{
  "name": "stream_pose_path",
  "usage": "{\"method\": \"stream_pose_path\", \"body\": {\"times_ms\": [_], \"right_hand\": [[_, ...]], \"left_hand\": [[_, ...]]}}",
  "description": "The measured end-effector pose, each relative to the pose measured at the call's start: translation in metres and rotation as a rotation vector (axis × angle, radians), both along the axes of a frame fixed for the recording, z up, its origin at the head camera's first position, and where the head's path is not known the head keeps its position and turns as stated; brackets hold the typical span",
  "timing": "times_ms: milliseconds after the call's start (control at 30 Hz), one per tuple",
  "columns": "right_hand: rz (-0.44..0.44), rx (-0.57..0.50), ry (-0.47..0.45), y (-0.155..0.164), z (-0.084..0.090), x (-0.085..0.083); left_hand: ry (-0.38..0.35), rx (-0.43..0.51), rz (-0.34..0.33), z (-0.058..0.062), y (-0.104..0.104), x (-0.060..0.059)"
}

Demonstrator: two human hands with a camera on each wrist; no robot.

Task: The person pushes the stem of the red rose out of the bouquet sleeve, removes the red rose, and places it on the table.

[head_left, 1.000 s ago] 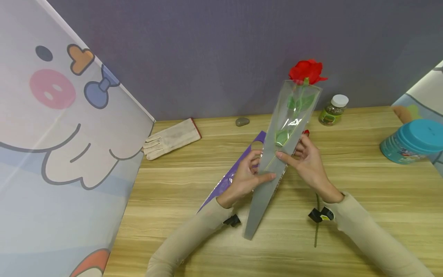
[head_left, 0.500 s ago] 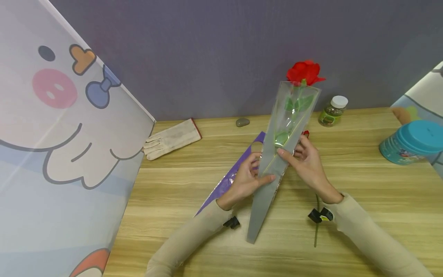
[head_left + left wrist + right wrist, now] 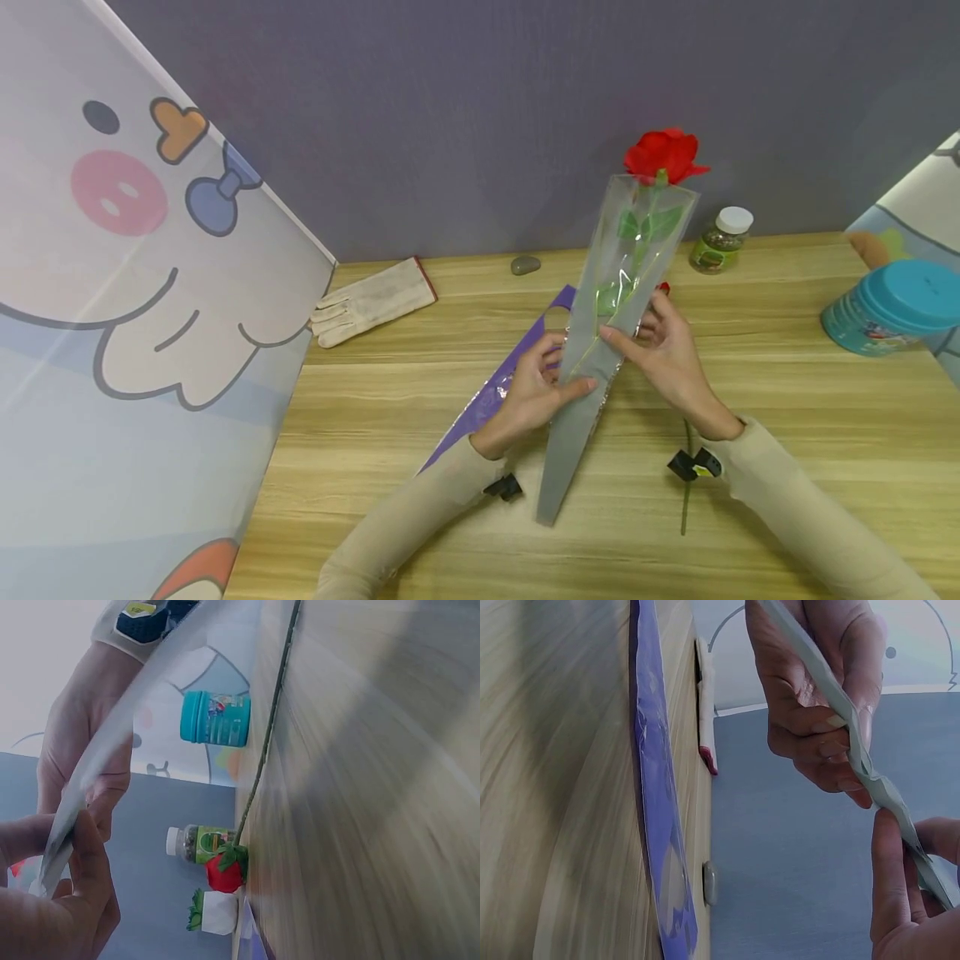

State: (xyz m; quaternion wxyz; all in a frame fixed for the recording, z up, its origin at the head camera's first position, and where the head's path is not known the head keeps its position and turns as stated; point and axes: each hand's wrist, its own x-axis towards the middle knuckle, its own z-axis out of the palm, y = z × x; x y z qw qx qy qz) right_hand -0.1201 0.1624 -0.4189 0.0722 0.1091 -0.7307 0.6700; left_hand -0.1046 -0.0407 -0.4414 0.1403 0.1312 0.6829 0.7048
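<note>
A red rose (image 3: 666, 156) stands in a narrow grey and clear flower sleeve (image 3: 564, 462), its bloom above the open top and its green leaves showing through the plastic. My left hand (image 3: 534, 390) pinches the sleeve's left side near the middle, thumb in front and fingers behind. Slightly higher, on the right side, my right hand (image 3: 672, 358) pinches it between thumb and fingers. In the right wrist view the sleeve (image 3: 885, 793) appears edge-on between both hands. A second rose (image 3: 225, 871) lies on the table behind the right hand, mostly hidden in the head view.
A purple sleeve (image 3: 480, 408) lies under the left forearm. Along the back are a work glove (image 3: 378, 302), a grey stone (image 3: 525, 265) and a jar with a white lid (image 3: 722, 242). A teal tub (image 3: 888, 308) stands right. A small white pot (image 3: 219, 912) shows in the left wrist view.
The sleeve's lower tip has shifted slightly to the right. The rose swayed a little left and back. Both hands keep the same hold.
</note>
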Motion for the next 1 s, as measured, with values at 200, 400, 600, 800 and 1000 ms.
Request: {"method": "stream_pose_path", "body": {"times_ms": [200, 400, 600, 800, 1000], "right_hand": [[0.008, -0.019, 0.029, -0.003, -0.003, 0.002], [0.014, -0.054, 0.034, -0.007, -0.008, 0.005], [0.005, -0.067, 0.029, -0.011, -0.012, 0.009], [-0.004, -0.012, 0.027, -0.015, -0.014, 0.014], [-0.017, 0.035, 0.011, -0.017, -0.016, 0.018]], "left_hand": [[-0.045, 0.041, 0.017, 0.002, 0.001, 0.0], [-0.066, 0.06, 0.028, 0.004, 0.0, -0.001], [-0.071, 0.069, 0.066, 0.006, 0.0, -0.002], [-0.06, 0.078, 0.114, 0.004, 0.002, -0.002], [-0.068, 0.082, 0.137, 0.0, 0.001, -0.002]]}}
